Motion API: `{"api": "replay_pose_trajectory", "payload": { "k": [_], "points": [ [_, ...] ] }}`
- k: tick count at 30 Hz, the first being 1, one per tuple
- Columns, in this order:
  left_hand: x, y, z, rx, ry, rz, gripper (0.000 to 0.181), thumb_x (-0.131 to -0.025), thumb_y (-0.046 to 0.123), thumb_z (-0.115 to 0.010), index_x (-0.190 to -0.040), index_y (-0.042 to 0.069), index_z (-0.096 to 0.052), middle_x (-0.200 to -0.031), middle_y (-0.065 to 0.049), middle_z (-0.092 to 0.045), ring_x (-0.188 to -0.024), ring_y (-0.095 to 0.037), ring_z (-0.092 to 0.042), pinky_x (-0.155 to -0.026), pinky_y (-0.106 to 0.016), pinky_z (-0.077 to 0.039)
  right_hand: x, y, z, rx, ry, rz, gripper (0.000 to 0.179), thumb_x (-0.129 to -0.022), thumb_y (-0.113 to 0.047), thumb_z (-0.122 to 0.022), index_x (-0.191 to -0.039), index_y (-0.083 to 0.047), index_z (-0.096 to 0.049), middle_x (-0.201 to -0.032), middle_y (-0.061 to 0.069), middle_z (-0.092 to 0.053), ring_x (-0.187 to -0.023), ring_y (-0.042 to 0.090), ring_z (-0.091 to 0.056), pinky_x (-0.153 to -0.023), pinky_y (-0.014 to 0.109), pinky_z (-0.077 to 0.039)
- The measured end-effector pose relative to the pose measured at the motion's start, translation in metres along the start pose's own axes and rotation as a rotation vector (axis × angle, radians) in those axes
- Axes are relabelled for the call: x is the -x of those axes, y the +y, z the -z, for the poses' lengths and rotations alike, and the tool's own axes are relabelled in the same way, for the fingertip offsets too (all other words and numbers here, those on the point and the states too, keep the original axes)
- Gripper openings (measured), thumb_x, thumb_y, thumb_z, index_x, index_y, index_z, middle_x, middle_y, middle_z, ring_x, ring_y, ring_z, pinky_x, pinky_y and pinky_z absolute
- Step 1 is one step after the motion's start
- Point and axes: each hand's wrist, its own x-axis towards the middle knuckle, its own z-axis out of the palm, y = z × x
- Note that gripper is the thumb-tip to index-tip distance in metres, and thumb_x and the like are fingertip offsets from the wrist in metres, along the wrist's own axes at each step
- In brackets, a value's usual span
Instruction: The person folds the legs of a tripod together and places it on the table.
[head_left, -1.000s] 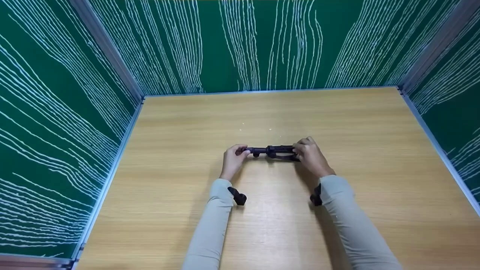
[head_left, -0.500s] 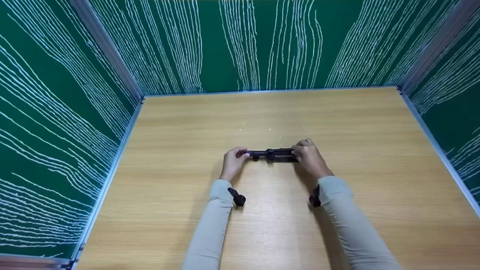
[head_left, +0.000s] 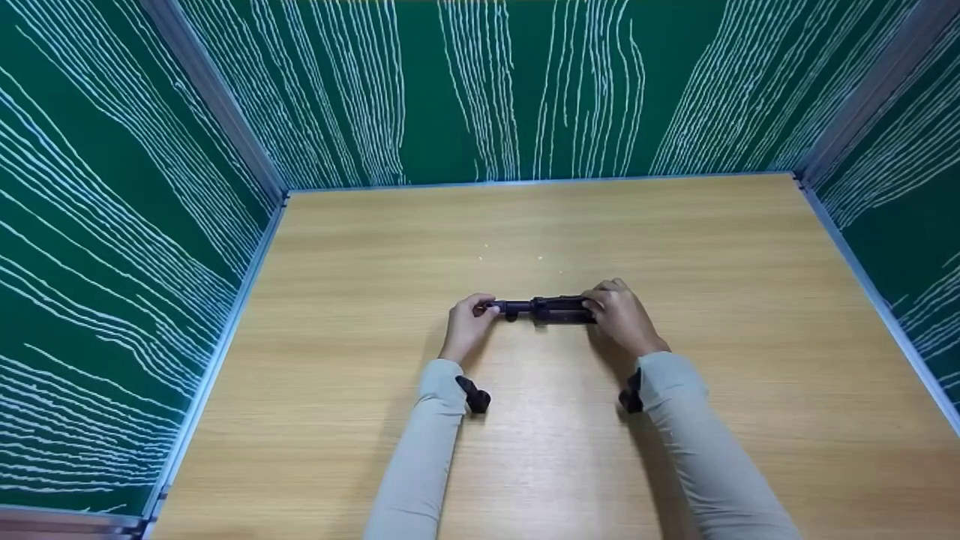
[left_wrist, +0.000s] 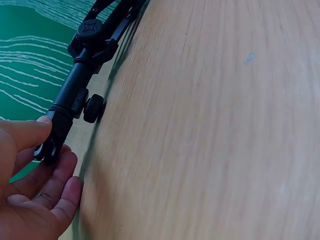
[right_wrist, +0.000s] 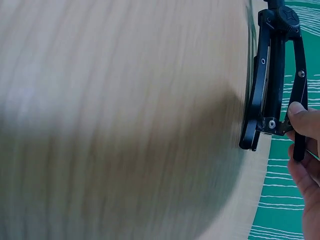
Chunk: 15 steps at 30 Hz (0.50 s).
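A black mini tripod (head_left: 559, 311) lies sideways between the two hands, close above or on the table; the head view does not settle which. My left hand (head_left: 466, 328) pinches its slim mount end (left_wrist: 56, 127) between thumb and fingers. Beside that end, a ridged side knob (left_wrist: 93, 108) sticks out. Over on the right, my right hand (head_left: 626, 321) holds the leg end, and in the right wrist view its thumb and fingers pinch one leg (right_wrist: 299, 75). Another leg (right_wrist: 254, 105) runs along the central column, nearest the tabletop. The right fingers partly hide the leg tips in the head view.
The wood-grain table (head_left: 360, 247) has a few tiny white specks (head_left: 540, 258) beyond the tripod. Green panels (head_left: 420, 90) with wavy white lines enclose the back and sides. A dark wrist device (head_left: 477, 397) is on the left sleeve, another (head_left: 630, 394) on the right.
The tripod and both hands have shifted slightly toward me. Its near leg, angled out a second ago, now lies closer to the column. Little differs since half a second ago.
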Motion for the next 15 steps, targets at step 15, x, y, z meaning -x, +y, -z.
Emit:
{"api": "replay_pose_trajectory", "payload": {
  "k": [15],
  "points": [
    [0.004,0.022,0.02,-0.275,-0.01,-0.08,0.049,-0.102,0.025,-0.046,-0.146,0.007,-0.038,-0.149,-0.017,-0.04,-0.139,-0.036,-0.035,-0.118,-0.047,-0.024,-0.006,-0.009,0.028,-0.187,-0.171,-0.279,0.05,-0.1,-0.035,-0.049,-0.141,-0.006,-0.047,-0.145,0.022,-0.043,-0.137,0.041,-0.034,-0.114,0.055,-0.027]
  ]
}}
